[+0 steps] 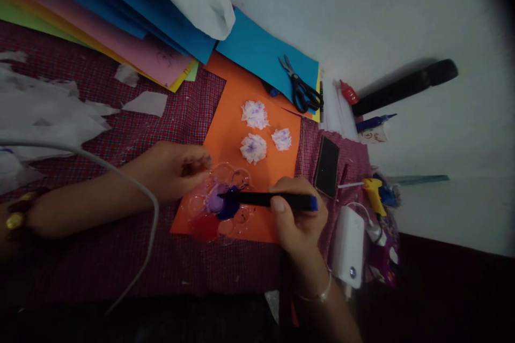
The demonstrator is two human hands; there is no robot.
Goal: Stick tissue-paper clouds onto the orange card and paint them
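Observation:
My right hand (298, 214) grips a black marker (277, 200) with a blue end. Its tip points left, over the purple well of a clear plastic paint palette (226, 226). Red and dark blue paint fill other wells. My left hand (183, 167) is at the palette's upper left rim, thumb and fingers curled in around the edge; the exact contact is hard to make out. Under the palette lies an orange sheet (267, 171). Three crumpled white paper tufts with purple marks, an upper tuft (255, 114), a lower tuft (254, 148) and a small tuft (281, 139), rest on it.
Black scissors (300, 88) lie on a blue sheet (261, 45) by the wall. Coloured papers (132, 37) and torn white paper (40, 110) spread to the left. A grey cable (151, 214) crosses my left forearm. Rightward are a phone (327, 167), a yellow glue gun (374, 195) and a white power bank (348, 246).

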